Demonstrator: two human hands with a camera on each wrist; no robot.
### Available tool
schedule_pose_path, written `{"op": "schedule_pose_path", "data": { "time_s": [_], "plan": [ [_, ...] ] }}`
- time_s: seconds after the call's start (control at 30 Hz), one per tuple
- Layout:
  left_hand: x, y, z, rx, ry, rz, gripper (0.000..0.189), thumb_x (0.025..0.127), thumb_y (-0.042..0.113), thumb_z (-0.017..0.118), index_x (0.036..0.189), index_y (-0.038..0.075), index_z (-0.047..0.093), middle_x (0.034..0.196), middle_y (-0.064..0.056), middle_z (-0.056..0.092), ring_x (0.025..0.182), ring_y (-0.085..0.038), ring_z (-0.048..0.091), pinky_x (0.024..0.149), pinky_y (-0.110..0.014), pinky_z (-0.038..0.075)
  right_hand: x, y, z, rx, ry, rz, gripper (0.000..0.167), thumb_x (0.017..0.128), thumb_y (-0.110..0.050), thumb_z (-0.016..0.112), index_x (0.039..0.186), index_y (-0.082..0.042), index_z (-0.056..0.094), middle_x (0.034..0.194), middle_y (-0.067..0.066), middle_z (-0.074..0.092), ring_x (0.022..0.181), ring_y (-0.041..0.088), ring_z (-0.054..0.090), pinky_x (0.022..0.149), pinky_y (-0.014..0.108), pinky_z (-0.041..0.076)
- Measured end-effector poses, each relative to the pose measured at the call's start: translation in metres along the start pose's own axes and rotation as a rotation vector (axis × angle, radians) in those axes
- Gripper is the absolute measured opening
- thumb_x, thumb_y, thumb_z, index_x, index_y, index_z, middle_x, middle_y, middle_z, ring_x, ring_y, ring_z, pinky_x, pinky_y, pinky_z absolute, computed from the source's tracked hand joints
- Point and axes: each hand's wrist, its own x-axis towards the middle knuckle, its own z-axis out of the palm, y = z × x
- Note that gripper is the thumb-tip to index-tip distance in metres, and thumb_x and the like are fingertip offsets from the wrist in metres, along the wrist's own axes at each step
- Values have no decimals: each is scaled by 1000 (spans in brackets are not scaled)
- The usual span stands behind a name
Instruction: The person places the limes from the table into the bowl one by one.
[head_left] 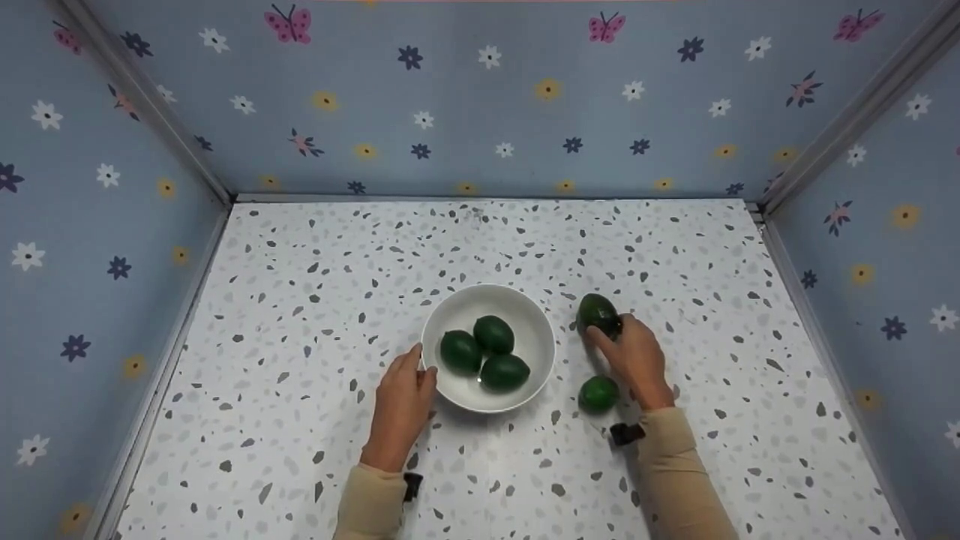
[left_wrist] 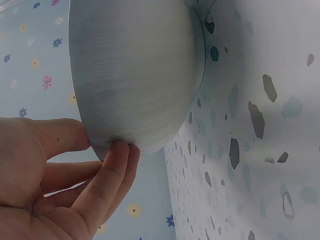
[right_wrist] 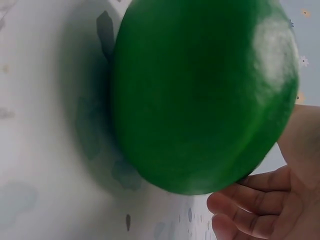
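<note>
A white bowl (head_left: 541, 375) stands on the table with three dark green limes (head_left: 504, 373) inside. My left hand (head_left: 401, 409) holds the bowl's left rim; in the left wrist view the thumb is at the rim and the fingers (left_wrist: 107, 180) bend against the outer wall. To the right of the bowl, my right hand (head_left: 637, 358) grips a dark green lime (head_left: 596, 309) between thumb and fingers. Another lime (head_left: 598, 394) lies nearer me, beside the right wrist. That loose lime (right_wrist: 200, 100) fills much of the right wrist view and hides the held one there.
The speckled white tabletop (head_left: 300, 420) is bounded by a flowered blue back panel (head_left: 480, 90) and matching side panels (head_left: 82, 285). Small black devices (head_left: 627, 433) are worn at both wrists, over beige sleeves.
</note>
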Motion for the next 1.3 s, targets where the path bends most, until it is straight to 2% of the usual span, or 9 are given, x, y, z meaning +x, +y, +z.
{"op": "schedule_pose_path", "data": {
  "time_s": [0.13, 0.33, 0.63, 0.93, 1.13, 1.3],
  "plan": [
    [0, -1, 0, 4, -3, 6, 48, 100, 12, 62, 142, -7, 49, 122, -20, 60, 101, -26, 66, 83, -39, 57, -2, -1, -1, -9, 35, -45, 59, 92, -52, 67, 112, 3, 62, 98, 18, 64, 82, 32, 61, 70, 49, 50],
    [0, -1, 0, 3, -9, -8, 49, 100, 12, 62, 143, -6, 49, 119, -18, 61, 100, -26, 66, 83, -39, 57, -4, -3, -6, -6, 33, -38, 59, 92, -51, 67, 114, 3, 61, 103, 18, 64, 85, 32, 60, 74, 49, 51],
    [0, 0, 0, 11, -2, -3, 49, 99, 12, 63, 143, -5, 50, 121, -19, 61, 100, -27, 66, 83, -38, 57, -9, -13, -16, -8, 54, -76, 55, 93, -47, 68, 116, 2, 61, 109, 19, 64, 92, 33, 62, 78, 49, 52],
    [0, 0, -1, 5, 7, 12, 48, 99, 11, 63, 142, -6, 50, 118, -19, 61, 98, -26, 66, 82, -38, 57, -16, -27, -26, -15, 136, -165, 53, 91, -46, 72, 113, 2, 63, 105, 18, 66, 82, 31, 60, 70, 47, 51],
    [-1, -1, 0, -4, 24, 49, 47, 98, 9, 63, 140, -8, 51, 115, -19, 62, 98, -27, 67, 82, -39, 58, -21, -33, -31, -4, 158, -184, 54, 90, -47, 72, 115, 0, 63, 105, 16, 66, 82, 29, 59, 69, 46, 50],
    [-1, -1, 0, 3, 23, 39, 47, 99, 11, 64, 140, -7, 51, 116, -19, 62, 98, -27, 67, 83, -40, 58, -26, -40, -32, -11, 180, -221, 53, 90, -45, 73, 115, 0, 64, 104, 16, 66, 83, 29, 59, 69, 45, 50]
  ]
}}
